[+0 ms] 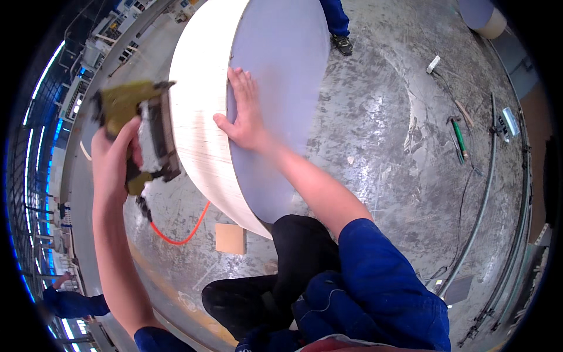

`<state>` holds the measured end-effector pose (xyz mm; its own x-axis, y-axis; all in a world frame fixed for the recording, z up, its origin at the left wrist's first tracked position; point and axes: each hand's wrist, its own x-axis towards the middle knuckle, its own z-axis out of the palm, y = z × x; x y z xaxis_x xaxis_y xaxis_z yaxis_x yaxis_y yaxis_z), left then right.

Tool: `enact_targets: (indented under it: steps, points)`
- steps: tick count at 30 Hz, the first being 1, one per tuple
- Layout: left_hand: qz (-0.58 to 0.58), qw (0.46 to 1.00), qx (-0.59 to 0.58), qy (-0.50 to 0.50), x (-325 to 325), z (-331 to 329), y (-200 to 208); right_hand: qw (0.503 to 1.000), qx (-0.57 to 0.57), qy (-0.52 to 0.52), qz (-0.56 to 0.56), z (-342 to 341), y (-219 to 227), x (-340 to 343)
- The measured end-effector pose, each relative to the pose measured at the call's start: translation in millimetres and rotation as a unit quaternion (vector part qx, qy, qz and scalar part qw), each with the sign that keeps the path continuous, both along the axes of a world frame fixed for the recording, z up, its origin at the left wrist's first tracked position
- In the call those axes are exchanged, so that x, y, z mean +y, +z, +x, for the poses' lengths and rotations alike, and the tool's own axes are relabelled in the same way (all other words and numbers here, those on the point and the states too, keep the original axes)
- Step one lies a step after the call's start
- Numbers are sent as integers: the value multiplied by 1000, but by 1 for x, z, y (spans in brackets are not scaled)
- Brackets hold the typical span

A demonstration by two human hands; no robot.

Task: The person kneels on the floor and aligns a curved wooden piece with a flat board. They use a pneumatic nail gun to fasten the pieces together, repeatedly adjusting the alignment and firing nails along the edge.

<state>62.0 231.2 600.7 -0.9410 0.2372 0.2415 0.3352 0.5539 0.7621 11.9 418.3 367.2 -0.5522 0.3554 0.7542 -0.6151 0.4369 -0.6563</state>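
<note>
My left hand (111, 161) is wrapped round the handle of an olive-green pneumatic staple gun (126, 102) with a dark magazine. The gun's nose is at the pale curved wooden side (199, 100) of a large drum-shaped piece; whether it touches cannot be told. An orange air hose (176, 242) trails from the fitting under its handle. With fingers stretched out, my right hand (249, 120) lies on the drum's flat grey face (281, 64), its thumb reaching over the edge onto the pale side. The drum stands on its curved side in front of my knees.
A square brown board (230, 239) lies by the drum's foot. To the right are a green-handled hammer (458, 138), a long pipe (485, 193) and cables. Another person's leg and shoe (341, 44) are beyond the drum; a second person (73, 302) is at far left.
</note>
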Motion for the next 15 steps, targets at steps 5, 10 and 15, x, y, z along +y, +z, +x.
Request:
enact_targets:
  steps: [5,10,15]
  points:
    - [-83,996,6,-43,68,-20,16,1000,-13,5,-4,2,8,-5]
    - [-73,995,-27,-62,88,-39,8,999,-35,5,10,3,6,-6]
    - [-69,995,-32,-71,95,-47,2,999,-41,0,21,3,7,-3]
